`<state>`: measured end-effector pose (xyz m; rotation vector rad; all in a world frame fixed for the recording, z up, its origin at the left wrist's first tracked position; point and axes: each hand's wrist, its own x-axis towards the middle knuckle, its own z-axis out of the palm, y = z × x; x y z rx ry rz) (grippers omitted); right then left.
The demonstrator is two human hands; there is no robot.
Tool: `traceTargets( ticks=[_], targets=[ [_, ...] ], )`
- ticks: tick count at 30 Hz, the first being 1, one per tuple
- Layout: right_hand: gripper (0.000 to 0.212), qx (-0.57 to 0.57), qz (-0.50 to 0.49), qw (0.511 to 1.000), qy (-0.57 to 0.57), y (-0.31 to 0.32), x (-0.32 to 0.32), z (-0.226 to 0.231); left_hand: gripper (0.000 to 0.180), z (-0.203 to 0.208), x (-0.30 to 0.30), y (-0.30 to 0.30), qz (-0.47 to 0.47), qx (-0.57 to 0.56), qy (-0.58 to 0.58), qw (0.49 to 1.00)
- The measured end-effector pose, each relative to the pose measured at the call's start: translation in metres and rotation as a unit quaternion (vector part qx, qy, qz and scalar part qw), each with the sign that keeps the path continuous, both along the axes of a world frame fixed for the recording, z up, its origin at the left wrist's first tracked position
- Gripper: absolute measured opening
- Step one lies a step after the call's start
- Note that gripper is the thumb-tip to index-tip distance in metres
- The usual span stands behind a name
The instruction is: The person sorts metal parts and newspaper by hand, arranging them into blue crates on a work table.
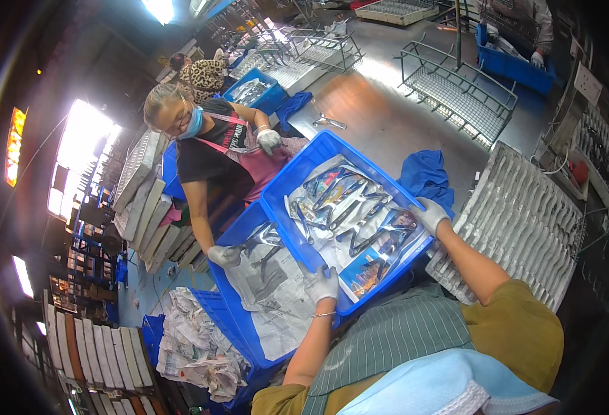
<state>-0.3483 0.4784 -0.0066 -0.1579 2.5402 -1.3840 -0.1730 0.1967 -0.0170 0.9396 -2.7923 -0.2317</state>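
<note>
So the blue bin (275,200) is right in front of you, sitting askew, with your left grip (320,283) clamped on its near-left rim and your right grip (430,216) clamped on the right one. Inside you've got shiny metal parts (355,242), bent and forked, spread over paper (329,253), with a colourful printed page at the near end. Can't tell what's holding the bin up underneath.

Crowding your left side is a second bin (270,342), lined with newsprint, and a co-worker's gloved hand (223,256) is down in it by a few more metal parts. Past that, crumpled paper (197,342) is heaped up. On your right, a big ridged rack (512,221) sits close to the bin, with a blue cloth (425,176) bunched up just beyond your right grip. Farther out on the bench (360,104) there's a loose metal tool (330,122) and a wire basket (457,97).

Texture-wise: smooth plastic bin with straight walls, pale fabric gloves on you, dull grey-white rows on the rack, soft wrinkled cloth, and a steel-looking bench throwing bright glare.
</note>
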Motion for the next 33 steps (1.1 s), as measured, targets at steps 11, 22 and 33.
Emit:
traceTargets(
  ticks=[11, 22, 33],
  targets=[
    [0.045, 0.004, -0.005, 1.0, 0.003, 0.0, 0.0, 0.001, 0.031, 0.005, 0.0, 0.002, -0.001, 0.014, -0.003, 1.0],
    [0.046, 0.006, -0.004, 1.0, 0.012, 0.001, -0.001, -0.003, 0.031, 0.013, -0.002, 0.005, 0.011, 0.035, -0.031, 0.999],
    [0.047, 0.005, 0.002, 1.0, 0.001, 0.002, -0.001, -0.001, 0.032, 0.014, -0.002, 0.006, 0.01, 0.022, -0.033, 0.999]
  ],
)
